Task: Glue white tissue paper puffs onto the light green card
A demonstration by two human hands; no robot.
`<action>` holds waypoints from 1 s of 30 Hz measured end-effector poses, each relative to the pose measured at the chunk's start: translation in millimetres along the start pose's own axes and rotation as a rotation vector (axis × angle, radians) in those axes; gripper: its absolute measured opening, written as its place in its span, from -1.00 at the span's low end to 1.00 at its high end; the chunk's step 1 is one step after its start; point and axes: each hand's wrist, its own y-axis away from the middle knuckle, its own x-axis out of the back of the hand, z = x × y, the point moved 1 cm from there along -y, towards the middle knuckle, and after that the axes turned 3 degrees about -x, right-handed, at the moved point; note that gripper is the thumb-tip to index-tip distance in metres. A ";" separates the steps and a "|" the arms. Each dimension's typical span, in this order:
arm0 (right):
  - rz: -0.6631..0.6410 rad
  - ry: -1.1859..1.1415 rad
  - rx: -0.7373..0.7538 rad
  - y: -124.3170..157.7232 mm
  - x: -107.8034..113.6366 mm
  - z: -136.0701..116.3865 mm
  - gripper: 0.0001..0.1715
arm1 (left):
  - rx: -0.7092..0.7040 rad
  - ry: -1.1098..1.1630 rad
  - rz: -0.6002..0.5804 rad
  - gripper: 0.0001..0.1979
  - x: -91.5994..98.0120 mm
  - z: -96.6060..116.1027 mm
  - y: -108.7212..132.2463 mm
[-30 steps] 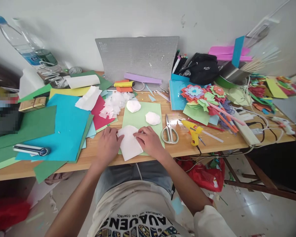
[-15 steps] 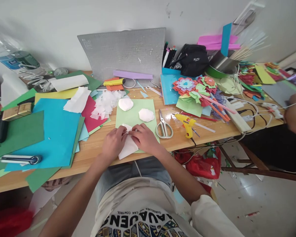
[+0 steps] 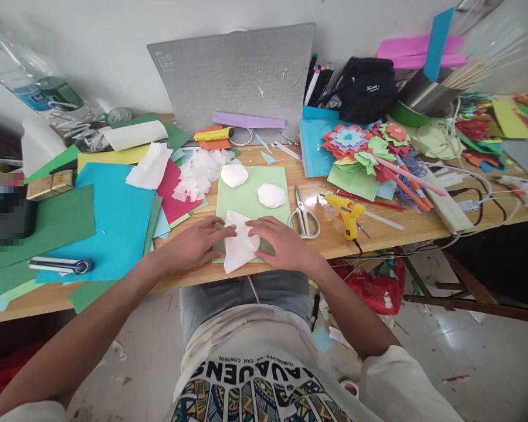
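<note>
A creased sheet of white tissue paper (image 3: 238,249) lies over the near part of a light green paper sheet (image 3: 250,173), close to the table's front edge. My left hand (image 3: 200,241) is at its left side, fingers apart, with the fingertips on the tissue's edge. On the opposite side my right hand (image 3: 285,243) has its fingers spread, their tips touching the tissue's upper right. Two rounded white wads, a left one (image 3: 234,175) and a right one (image 3: 271,196), sit on the green sheet beyond my hands. Scissors (image 3: 303,220) lie just right of that sheet.
A yellow glue gun (image 3: 347,212) and paper flowers (image 3: 349,140) are to the right. Cut white tissue pieces (image 3: 200,173) lie left of the green sheet. Coloured papers (image 3: 114,217) and a stapler (image 3: 60,265) cover the left side. A grey cutting mat (image 3: 233,82) leans against the wall.
My hands were pinched together over the tissue; they have moved apart to its two sides. The tissue now lies more spread out. The view has shifted slightly.
</note>
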 end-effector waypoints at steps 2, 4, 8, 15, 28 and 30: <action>-0.020 0.023 0.017 4.1 2.1 0.4 -0.46 | -0.028 -0.037 0.005 -0.56 -1.6 1.7 1.3; -0.022 0.045 0.017 5.3 1.7 0.9 -0.33 | -0.071 -0.086 0.020 -0.62 -4.4 5.6 2.9; -0.027 0.084 0.015 4.1 -1.8 1.7 -0.29 | -0.150 -0.142 0.039 -0.58 -11.3 15.5 9.4; -0.026 0.118 0.040 7.7 -5.9 5.5 -0.49 | -0.291 -0.207 0.141 -0.79 -28.8 22.8 19.5; 0.063 -0.018 0.028 9.0 -9.1 4.4 -0.62 | 0.465 -0.275 0.200 -0.70 -32.3 47.8 -34.0; 0.099 -0.060 -0.008 9.5 -12.3 3.4 -0.49 | 0.489 -0.287 0.208 -0.70 -33.5 49.9 -39.4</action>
